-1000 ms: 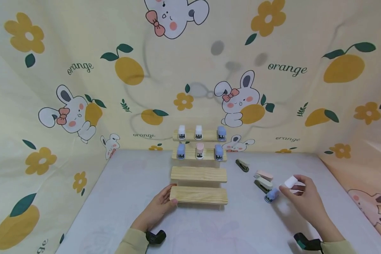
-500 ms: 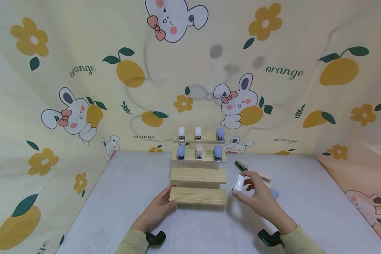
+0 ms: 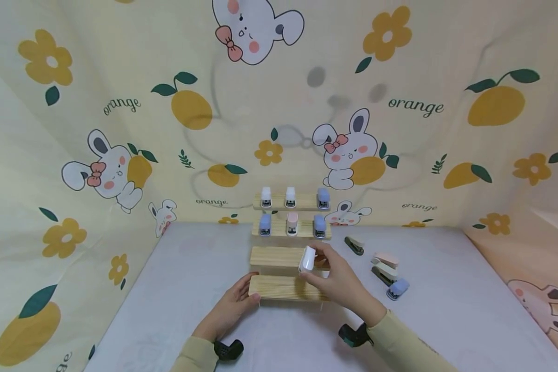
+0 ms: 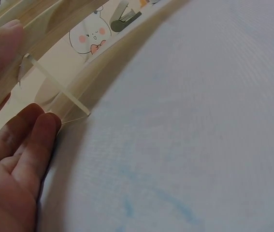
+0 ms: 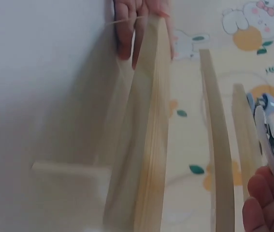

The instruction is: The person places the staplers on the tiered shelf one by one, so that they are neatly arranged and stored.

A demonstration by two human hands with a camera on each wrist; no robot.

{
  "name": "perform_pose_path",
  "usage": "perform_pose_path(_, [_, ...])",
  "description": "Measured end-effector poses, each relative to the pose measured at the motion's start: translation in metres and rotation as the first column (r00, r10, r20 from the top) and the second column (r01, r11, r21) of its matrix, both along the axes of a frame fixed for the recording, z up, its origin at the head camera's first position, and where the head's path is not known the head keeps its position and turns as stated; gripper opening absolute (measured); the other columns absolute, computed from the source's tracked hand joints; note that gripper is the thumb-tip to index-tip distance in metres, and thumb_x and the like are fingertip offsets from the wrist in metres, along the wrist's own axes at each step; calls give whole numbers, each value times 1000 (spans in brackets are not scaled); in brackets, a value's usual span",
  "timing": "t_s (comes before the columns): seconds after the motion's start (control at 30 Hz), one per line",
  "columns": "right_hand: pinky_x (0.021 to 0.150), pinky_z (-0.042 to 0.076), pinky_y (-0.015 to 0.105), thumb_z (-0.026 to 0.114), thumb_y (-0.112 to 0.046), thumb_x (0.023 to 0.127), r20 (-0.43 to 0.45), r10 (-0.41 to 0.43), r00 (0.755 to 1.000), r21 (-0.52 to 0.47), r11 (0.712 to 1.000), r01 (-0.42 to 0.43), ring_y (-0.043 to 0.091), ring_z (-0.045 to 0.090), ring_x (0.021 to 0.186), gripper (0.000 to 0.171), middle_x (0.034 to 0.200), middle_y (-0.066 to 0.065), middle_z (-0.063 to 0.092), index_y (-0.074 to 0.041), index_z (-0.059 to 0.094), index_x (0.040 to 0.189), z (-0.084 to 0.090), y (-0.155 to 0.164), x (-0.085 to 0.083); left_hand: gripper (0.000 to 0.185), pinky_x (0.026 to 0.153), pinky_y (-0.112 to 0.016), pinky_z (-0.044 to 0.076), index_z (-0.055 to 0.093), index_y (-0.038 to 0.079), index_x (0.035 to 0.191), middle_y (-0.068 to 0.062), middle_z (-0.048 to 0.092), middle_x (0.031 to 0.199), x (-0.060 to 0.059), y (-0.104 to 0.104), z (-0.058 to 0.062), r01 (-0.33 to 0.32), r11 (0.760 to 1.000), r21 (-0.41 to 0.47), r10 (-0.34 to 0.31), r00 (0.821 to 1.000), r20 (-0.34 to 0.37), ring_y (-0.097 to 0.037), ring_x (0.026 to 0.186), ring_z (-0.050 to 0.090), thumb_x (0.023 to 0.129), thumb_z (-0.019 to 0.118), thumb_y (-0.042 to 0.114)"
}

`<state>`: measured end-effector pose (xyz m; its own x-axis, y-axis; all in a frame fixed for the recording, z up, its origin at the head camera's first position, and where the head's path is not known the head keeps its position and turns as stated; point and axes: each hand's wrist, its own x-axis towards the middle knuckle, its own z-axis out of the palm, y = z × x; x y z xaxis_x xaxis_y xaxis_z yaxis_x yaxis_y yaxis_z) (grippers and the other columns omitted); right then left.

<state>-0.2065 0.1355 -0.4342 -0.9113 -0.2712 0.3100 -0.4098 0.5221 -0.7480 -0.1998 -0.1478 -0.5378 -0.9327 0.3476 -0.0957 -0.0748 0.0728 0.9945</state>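
Note:
A stepped wooden rack (image 3: 283,288) stands mid-table, with mini staplers on its two upper boards. My left hand (image 3: 230,309) grips the left end of the lowest board; in the left wrist view the thumb (image 4: 4,46) lies against the wood and the other fingers are below it. Between thumb and fingers my right hand (image 3: 341,281) pinches a white mini stapler (image 3: 308,259), tilted, in front of the third board (image 3: 274,256). The right wrist view shows that stapler's metal parts (image 5: 273,130) beside the fingertips.
Right of the rack lie a dark green and pale stapler (image 3: 354,245), a pink stapler (image 3: 387,259), another green and pale one (image 3: 385,272) and a blue mini stapler (image 3: 397,289). A printed cloth (image 3: 237,129) hangs behind the table.
My right hand has carried the white mini stapler leftward from above the loose staplers to the rack. The left hand has kept its grip on the lowest board.

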Motion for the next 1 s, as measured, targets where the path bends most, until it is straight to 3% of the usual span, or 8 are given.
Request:
perform_pose_path(0.13, [80,47,33,69,-46,72,15,13,1000,-11,1000,-13,12,52,92,60,104,-10,52,-33,43,125,0,-17,-7,68,104,-31,27,30,27,138,-3,35,138,0,0,-2,1,1000,6,-1,1000,10,-15,126,32,81,65,33])
perform_pose_path(0.4, [88,45,30,66,-48,75,14,62,998,31,998,-63,10,49,101,64,115,-8,48,-25,41,128,-6,-39,-19,67,102,-31,30,30,29,138,-2,36,138,0,1,-2,2,1000,-11,-2,1000,14,-15,125,33,81,64,35])
perform_pose_path(0.67, [94,40,29,65,-49,75,0,57,998,86,995,-56,10,47,109,60,119,-9,50,-24,47,126,-10,-56,-31,66,102,-31,31,29,32,137,0,36,138,-2,1,0,22,1000,-17,-22,1000,10,-13,125,34,81,64,35])
perform_pose_path(1.0, [93,41,34,64,-49,76,-82,30,996,112,993,-21,16,46,110,58,121,-3,52,-16,53,123,-8,-82,-37,67,100,-27,32,27,25,140,-3,32,141,-1,-2,1,33,999,33,-33,999,13,-16,127,31,83,62,31])
